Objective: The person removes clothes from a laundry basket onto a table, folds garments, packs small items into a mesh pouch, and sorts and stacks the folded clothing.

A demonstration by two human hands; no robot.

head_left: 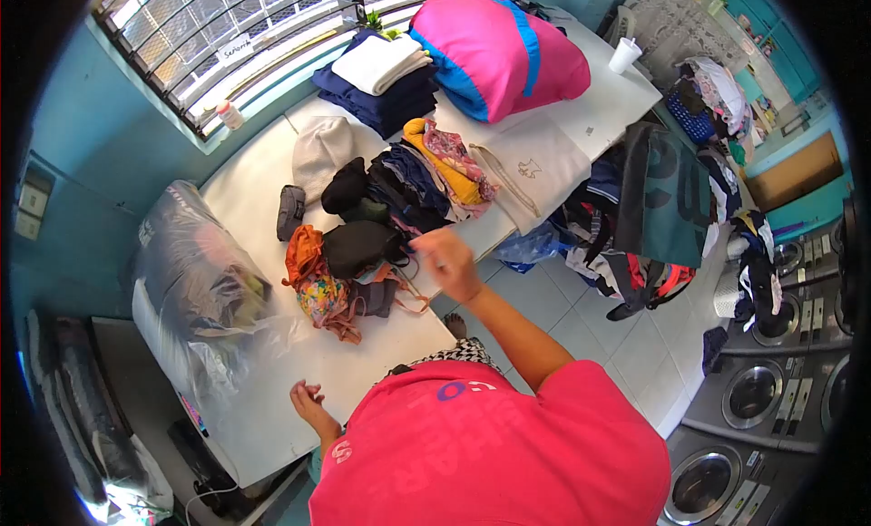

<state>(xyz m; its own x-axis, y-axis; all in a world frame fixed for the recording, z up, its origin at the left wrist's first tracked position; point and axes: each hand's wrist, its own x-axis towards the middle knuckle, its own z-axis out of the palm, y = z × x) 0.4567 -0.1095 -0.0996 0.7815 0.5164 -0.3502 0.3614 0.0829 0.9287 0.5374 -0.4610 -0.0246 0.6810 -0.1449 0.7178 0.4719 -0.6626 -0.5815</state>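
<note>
My right hand (pixel 446 261) is closed, its fingertips at the strap end of a black bra (pixel 361 248) on the white table. Under and beside the bra lie an orange garment (pixel 305 252), a flowered piece (pixel 323 299) and a grey cloth (pixel 374 297). My left hand (pixel 309 402) hovers by the table's near edge, fingers apart and holding nothing. Beyond the bra are a rolled grey item (pixel 290 212), a beige cloth (pixel 323 156), a black bundle (pixel 344 186) and a row of folded clothes (pixel 408 189) with yellow and pink pieces.
A clear plastic bag of clothes (pixel 201 263) stands on the table's left. Folded navy clothes (pixel 381 104) topped by a white towel (pixel 381 62), a pink-and-blue bag (pixel 508 54) and a white cup (pixel 624 56) stand farther back. A laundry heap (pixel 635 209) and washing machines (pixel 753 394) are at right.
</note>
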